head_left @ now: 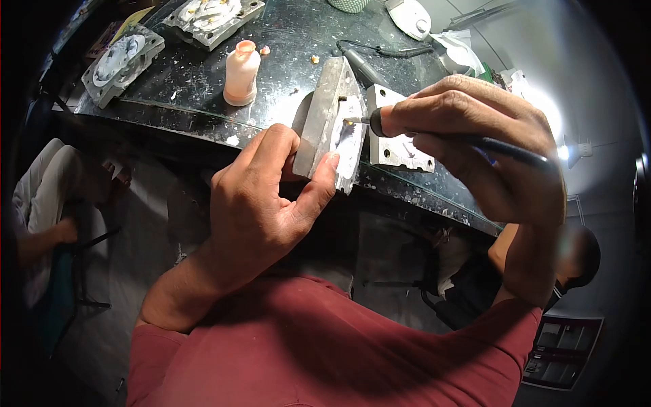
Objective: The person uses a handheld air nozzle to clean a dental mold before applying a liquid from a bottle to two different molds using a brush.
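Note:
My left hand (261, 190) grips a grey metal mould half (319, 122), fingers behind it and thumb on its front edge. The mould is tilted up at the table's front edge, and its hollow face has a white coating. My right hand (485, 136) pinches a slim pen-like tool (515, 150) with a dark handle and a pale pointed tip. That tip touches or nearly touches the white hollow, beside a small yellowish spot. Partly behind my right hand, a second mould block (397, 152) with round holes lies on the table.
A pinkish bottle (242, 74) stands on the dark, white-flecked table (291, 41). Two more mould halves, one (122, 64) nearer and another (210, 20) farther back, lie at left. A corded dark handpiece (363, 68) and a white device (409, 18) are behind. People sit at both sides.

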{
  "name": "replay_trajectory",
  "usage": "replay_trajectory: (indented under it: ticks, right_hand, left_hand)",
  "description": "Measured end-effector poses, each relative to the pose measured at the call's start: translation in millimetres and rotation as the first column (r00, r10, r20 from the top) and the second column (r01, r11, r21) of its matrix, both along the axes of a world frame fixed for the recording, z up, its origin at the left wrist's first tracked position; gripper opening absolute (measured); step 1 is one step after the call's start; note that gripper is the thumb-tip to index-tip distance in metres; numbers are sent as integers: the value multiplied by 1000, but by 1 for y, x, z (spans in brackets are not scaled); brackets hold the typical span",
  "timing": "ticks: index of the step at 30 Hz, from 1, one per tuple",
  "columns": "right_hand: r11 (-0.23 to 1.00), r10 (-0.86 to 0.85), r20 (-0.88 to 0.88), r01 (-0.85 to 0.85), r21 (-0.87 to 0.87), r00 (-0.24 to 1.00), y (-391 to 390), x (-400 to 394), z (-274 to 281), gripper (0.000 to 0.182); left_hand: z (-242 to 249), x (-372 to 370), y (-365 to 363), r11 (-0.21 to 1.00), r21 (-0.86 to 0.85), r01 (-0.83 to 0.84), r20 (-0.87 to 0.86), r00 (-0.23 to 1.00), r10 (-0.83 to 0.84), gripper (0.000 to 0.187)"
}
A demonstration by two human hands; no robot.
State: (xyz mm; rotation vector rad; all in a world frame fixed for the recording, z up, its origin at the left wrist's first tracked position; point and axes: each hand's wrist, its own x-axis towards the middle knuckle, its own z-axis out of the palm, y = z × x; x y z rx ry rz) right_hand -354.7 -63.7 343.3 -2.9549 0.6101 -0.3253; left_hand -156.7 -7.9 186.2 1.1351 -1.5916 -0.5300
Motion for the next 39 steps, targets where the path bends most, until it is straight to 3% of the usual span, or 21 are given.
replay_trajectory:
  ticks: [12,15,18,21,25,27,29,36,39]
  right_hand:
    - [984,28,58,-37,173,998,-13,-25,4,26]
    - [943,-17,184,-45,330,983,-18,-37,4,28]
    - [971,-66,142,30,238,988,-23,-42,2,26]
    - [950,-110,125,67,306,986,-18,-28,-1,25]
    - [995,58,-86,-50,87,995,-24,-14,11,22]
    - [992,37,-68,-28,123,997,-24,-5,15,22]
    - [984,118,-102,-103,144,988,-29,3,22,22]
    - [981,69,-106,-49,185,992,-34,28,24,20]
    - [982,72,-162,-42,185,984,-36,32,29,25]
  left_hand:
    - [-9,2,-1,1000,-9,14,-95,995,-15,28]
    - [-10,6,0,1000,24,13,-116,993,-10,26]
    - [-15,9,0,997,74,20,-148,989,-9,25]
    - [-13,11,1,996,85,28,-163,987,-14,24]
    - [-12,10,2,994,106,18,-126,992,-5,24]
    - [-12,10,2,994,104,15,-139,990,0,25]
    - [-13,9,1,997,81,18,-158,987,-5,25]
    - [-9,13,-1,1000,-15,7,-51,999,-7,27]
    - [-15,12,-2,999,-36,17,-93,995,-20,27]
